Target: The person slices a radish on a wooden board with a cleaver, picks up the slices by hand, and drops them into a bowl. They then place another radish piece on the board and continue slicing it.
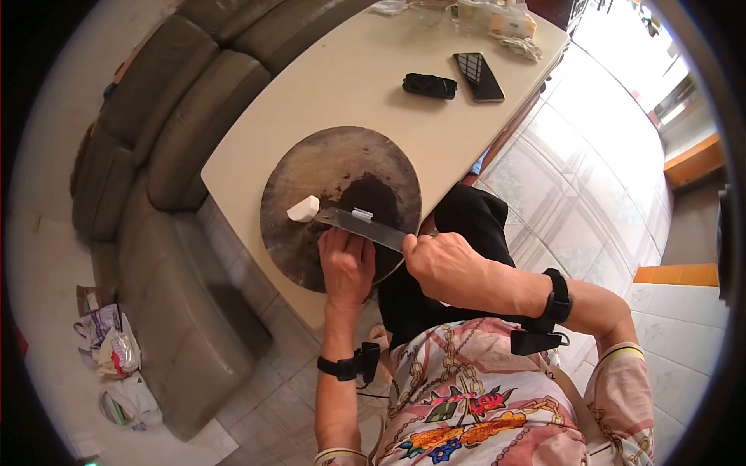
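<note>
Steel knife (370,229); distant packet's (516,24) print illegible

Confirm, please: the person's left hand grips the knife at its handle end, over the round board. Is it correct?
Not quite: the head view shows the right hand gripping the knife at its handle end, over the round board.
</note>
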Demonstrator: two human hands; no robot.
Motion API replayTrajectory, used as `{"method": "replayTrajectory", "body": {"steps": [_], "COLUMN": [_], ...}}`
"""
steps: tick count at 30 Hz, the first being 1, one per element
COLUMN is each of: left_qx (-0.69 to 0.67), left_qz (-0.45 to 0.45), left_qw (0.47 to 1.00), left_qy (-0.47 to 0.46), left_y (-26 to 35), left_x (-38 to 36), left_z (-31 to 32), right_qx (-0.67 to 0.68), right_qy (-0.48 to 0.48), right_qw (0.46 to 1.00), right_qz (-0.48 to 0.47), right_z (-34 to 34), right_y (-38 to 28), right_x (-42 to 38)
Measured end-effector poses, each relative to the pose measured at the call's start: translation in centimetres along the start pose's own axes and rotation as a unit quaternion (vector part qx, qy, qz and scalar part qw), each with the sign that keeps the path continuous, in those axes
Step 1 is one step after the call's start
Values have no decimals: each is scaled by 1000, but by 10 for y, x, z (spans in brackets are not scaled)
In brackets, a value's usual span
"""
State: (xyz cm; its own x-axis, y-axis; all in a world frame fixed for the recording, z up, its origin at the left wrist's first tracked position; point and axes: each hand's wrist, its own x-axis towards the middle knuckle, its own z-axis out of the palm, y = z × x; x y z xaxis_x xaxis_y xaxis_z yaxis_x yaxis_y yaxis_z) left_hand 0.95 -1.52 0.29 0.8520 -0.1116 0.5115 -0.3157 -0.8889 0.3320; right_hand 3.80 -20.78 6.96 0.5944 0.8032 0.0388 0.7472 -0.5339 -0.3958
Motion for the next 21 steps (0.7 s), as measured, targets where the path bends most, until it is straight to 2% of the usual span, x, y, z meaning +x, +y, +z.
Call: {"method": "replayTrajectory", "body": {"steps": [2,8,13,21], "left_qx": [6,15,2,5], "left_qz": [9,11,6,11], "left_qw": [1000,1000,1000,1000], "left_qy": [5,3,11,4], "left_y": [1,1,2,-2], "left_x": [1,1,-1,-1], "left_z": [-1,-3,-1,1], "right_qx": [1,-36,15,3], "right_qy": [-17,20,70,23], "right_qw": [1000,999,997,1000], "right_qz": [1,-3,-27,-1], "right_z": [-1,9,15,3], "right_y": [-1,-7,-3,-5], "right_x": [-3,8,27,1]}}
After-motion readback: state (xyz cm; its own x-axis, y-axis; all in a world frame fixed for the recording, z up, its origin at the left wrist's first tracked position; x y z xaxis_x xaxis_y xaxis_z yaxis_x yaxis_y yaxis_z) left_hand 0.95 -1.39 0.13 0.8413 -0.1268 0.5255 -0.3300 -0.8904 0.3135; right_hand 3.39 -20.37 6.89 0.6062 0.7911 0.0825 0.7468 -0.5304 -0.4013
